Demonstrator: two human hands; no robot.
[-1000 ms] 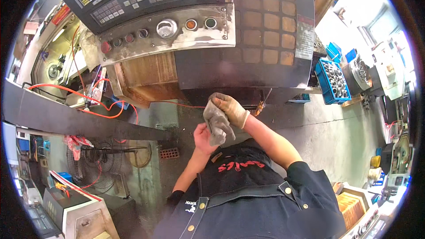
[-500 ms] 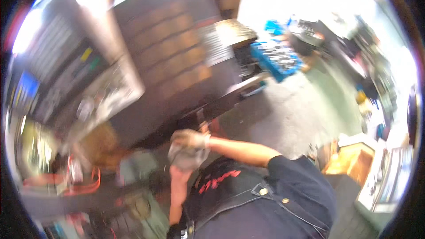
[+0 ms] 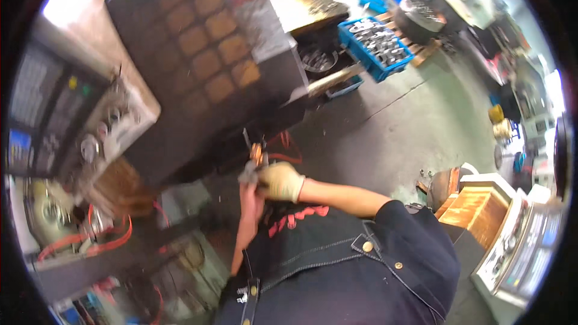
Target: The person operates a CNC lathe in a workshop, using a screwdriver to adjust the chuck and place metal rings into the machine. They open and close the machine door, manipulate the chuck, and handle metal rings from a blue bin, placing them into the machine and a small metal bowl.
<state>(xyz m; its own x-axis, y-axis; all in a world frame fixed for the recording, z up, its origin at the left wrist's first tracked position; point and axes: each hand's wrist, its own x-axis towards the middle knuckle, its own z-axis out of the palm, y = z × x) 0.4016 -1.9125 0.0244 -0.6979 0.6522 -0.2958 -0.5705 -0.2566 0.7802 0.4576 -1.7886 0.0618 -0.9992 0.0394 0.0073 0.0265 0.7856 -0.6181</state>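
In front of my chest my two hands are close together. My right hand (image 3: 281, 182), in a pale work glove, is closed with its fingers curled inward. A small orange-and-grey tool (image 3: 257, 154) with a thin, nozzle-like tip sticks out just beyond it; it looks like an air blow gun, but its grip is hidden. My left hand (image 3: 247, 176) lies against the right one, greyish and blurred, its fingers partly covered. Beyond both hands stands a large dark machine panel (image 3: 138, 30) with rows of brownish squares.
A control console (image 3: 45, 105) with knobs is at the left. Red hoses (image 3: 114, 238) hang at lower left. A blue crate (image 3: 379, 72) of metal parts stands on a pallet at far right. Another machine with a rusty orange tray (image 3: 472, 213) is at the right.
My view has shifted and grown sharper. My right hand has moved up and rightward off the left hand, and the orange tool now shows more clearly beyond my hands.
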